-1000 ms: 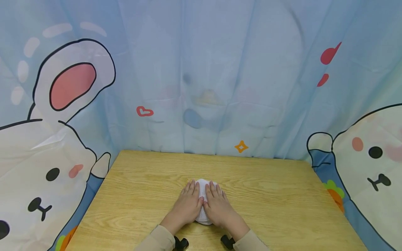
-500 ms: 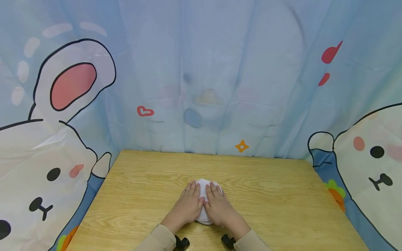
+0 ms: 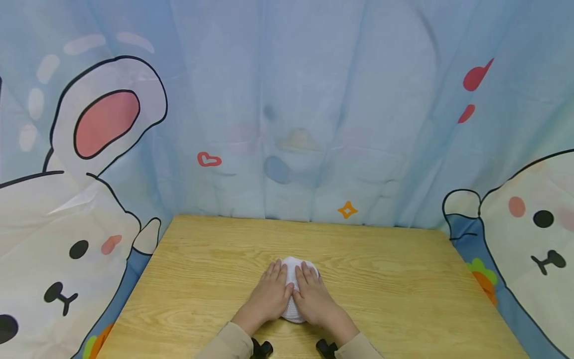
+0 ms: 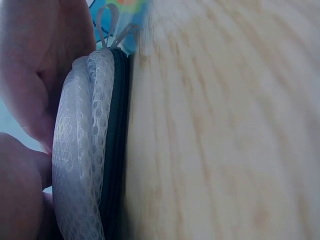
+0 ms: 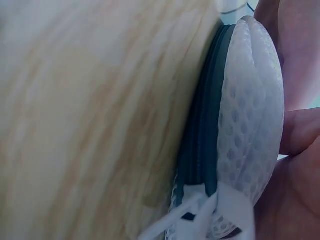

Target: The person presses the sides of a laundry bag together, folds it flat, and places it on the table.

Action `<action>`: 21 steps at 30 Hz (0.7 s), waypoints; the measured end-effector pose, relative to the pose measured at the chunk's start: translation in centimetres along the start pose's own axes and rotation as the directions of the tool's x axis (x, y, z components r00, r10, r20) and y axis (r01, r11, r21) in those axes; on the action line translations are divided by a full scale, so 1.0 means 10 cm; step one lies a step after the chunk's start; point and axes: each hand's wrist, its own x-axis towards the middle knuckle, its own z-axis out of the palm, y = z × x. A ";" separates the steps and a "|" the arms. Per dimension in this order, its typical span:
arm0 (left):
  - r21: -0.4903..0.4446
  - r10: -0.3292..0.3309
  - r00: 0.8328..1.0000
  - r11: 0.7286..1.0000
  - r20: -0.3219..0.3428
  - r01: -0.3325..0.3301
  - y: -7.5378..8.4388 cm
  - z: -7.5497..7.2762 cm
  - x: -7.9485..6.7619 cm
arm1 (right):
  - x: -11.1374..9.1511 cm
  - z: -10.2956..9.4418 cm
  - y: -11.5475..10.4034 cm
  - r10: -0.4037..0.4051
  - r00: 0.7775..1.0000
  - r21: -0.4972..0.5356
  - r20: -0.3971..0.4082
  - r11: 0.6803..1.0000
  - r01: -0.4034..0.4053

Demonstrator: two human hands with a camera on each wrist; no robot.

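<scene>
A small, rounded white mesh laundry bag (image 3: pixel 292 314) lies on the table. My left hand (image 3: pixel 269 296) rests flat on its left half, fingers straight and pointing away from me. On the right half rests my right hand (image 3: pixel 316 299) in the same way, and the two thumbs come close together at the middle. The left wrist view shows the bag's honeycomb mesh side (image 4: pixel 80 150) and a dark teal zipper (image 4: pixel 117 100) along its base, near the tabletop. In the right wrist view, white ribbon tabs (image 5: pixel 227 207) stick out by the zipper. The hands cover much of the bag's top.
The wood-grain table (image 3: pixel 381 269) extends to both sides and behind the bag. A pale blue curtain (image 3: pixel 291 89) with printed cartoon animals hangs behind it. Black camera mounts (image 3: pixel 261 349) sit under the wrists, by the beige sleeves (image 3: pixel 226 344).
The head view has shifted slightly, so the scene sits a little farther right. Both hands stay in place on the laundry bag.
</scene>
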 end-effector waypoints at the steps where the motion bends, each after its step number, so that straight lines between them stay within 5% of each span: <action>1: 0.006 0.001 1.000 1.000 -0.003 -0.001 0.00 0.00 0.00 | 0.00 0.00 0.00 -0.002 1.000 0.000 -0.004 1.000 0.002; 21: 0.012 0.006 1.000 1.000 -0.005 -0.006 0.01 -0.02 -0.01 | 0.05 0.11 0.09 0.001 1.000 -0.002 -0.022 1.000 -0.001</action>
